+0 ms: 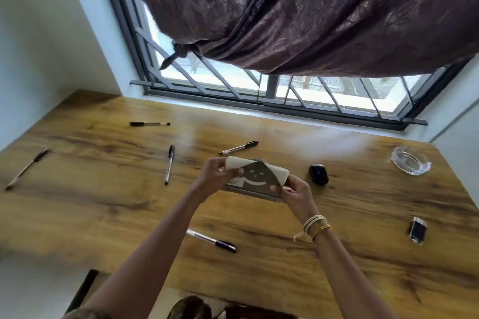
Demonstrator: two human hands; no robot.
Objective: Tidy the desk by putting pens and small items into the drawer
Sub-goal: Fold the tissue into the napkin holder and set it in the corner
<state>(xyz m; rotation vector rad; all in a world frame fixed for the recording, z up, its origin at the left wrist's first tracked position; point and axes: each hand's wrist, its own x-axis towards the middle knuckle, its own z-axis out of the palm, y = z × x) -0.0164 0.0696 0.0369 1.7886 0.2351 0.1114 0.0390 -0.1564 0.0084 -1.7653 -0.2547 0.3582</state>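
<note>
Both hands point(215, 176) point(295, 194) hold smiley notebook point(255, 179) above desk point(103, 202).

Setting: room in a home, study corner. Evidence: wooden desk point(103, 204) set against pale walls point(39, 46); barred window point(324, 96) along the far side; brown curtain point(311, 13) knotted above it; glass ashtray point(410, 160) at far right; pens point(169, 164) scattered about.

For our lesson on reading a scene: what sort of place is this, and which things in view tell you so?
Probably a home study or bedroom work corner. A wooden desk stands against a barred window with a knotted brown curtain, and pens such as the one nearest the person lie scattered on it.
</note>
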